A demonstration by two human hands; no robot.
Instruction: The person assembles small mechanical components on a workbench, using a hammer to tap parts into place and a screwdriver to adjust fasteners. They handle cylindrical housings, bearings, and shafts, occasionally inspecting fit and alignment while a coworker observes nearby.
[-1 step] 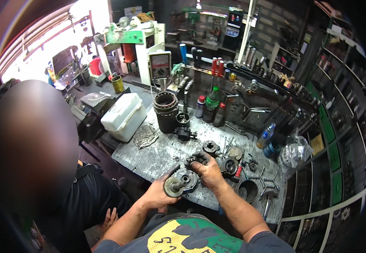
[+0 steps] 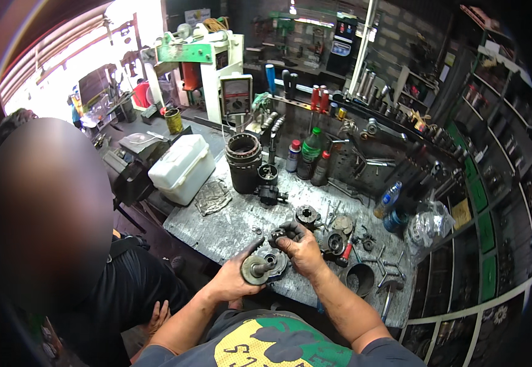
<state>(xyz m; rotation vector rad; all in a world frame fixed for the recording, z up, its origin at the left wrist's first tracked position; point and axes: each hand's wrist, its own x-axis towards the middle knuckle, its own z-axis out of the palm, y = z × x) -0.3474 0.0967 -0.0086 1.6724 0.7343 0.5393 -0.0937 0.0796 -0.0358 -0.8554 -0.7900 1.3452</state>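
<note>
My left hand (image 2: pixel 230 281) is wrapped round a greasy metal shaft with a round disc-like flange (image 2: pixel 254 271); the thumb points up, off the part. Partly behind it is a round metal housing (image 2: pixel 281 262) with a bore in its middle. Pinched in the fingers of my right hand (image 2: pixel 304 251) is a small dark toothed gear (image 2: pixel 277 239), held just above that housing. The fingers of both hands are blackened. Beyond my right hand, a dark ring-shaped part (image 2: pixel 306 214) lies on the metal-topped bench (image 2: pixel 208 235).
A cylindrical dark housing (image 2: pixel 243 165) and a white case (image 2: pixel 182 169) stand at the back left. Spray cans and a green bottle (image 2: pixel 310 145) line the back. To the right are a red-handled screwdriver (image 2: pixel 345 252), a dark cup (image 2: pixel 360 280) and a hammer (image 2: pixel 391 292). Another person (image 2: pixel 137 293) sits at left.
The view has shifted slightly. The shaft's flange has turned a little and shifted right in my left hand, covering more of the housing. My right hand keeps its pinch on the gear.
</note>
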